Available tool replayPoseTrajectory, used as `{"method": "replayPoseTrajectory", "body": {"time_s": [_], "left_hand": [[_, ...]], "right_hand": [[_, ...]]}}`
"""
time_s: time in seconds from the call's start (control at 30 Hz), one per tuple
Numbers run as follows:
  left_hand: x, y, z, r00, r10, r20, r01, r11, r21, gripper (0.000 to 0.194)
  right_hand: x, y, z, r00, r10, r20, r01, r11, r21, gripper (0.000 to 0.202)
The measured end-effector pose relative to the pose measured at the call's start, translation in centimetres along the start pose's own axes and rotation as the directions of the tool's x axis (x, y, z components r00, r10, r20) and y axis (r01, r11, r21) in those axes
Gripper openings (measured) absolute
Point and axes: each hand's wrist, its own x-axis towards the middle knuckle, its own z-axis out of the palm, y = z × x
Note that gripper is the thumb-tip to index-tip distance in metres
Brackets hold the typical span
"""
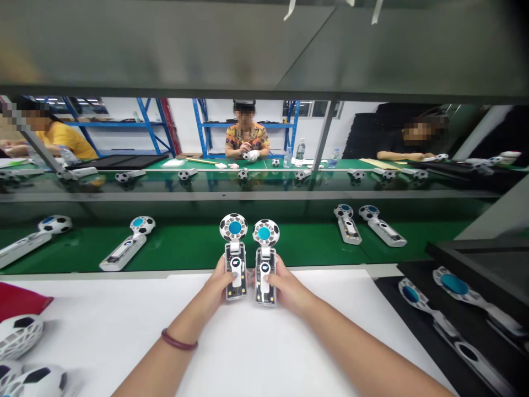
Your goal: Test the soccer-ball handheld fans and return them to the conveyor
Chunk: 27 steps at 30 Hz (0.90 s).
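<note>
Two handheld fans stand upright side by side in front of me, each with a football-patterned round head, a blue centre and a clear body. My left hand (223,281) is closed around the body of the left fan (235,270), its thumb on the white front strip. The right fan (265,273) is gripped by my right hand (285,284), thumb likewise on the white strip. A small round display is lit on each body. The fans are close together above the white sheet (231,347). Most of my fingers are hidden behind the bodies.
Similar fans lie on the green conveyor belt (185,248). At right, more fans (467,350) rest on black trays. Football-patterned heads (37,383) and a red item (20,300) are at left. A shelf hangs overhead. Several co-workers sit across the line, one holding a fan (251,156).
</note>
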Motion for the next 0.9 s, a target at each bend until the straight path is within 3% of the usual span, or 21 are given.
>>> {"method": "replayPoseTrajectory", "body": {"time_s": [0.43, 0.7, 0.9], "left_hand": [[-0.1, 0.3, 0.5, 1.0, -0.007, 0.02, 0.006, 0.999, 0.049, 0.058], [0.4, -0.4, -0.5, 1.0, -0.022, 0.013, 0.022, 0.998, 0.051, 0.064], [0.1, -0.1, -0.1, 1.0, -0.012, 0.007, 0.011, 0.994, 0.112, 0.054]], "right_hand": [[0.0, 0.4, -0.7, 0.999, -0.008, 0.036, 0.01, 0.998, -0.058, 0.075], [-0.1, 0.2, -0.5, 0.999, -0.01, 0.039, 0.013, 0.998, -0.069, 0.074], [-0.2, -0.1, -0.2, 0.999, -0.011, 0.03, 0.013, 0.999, -0.051, 0.073]]}}
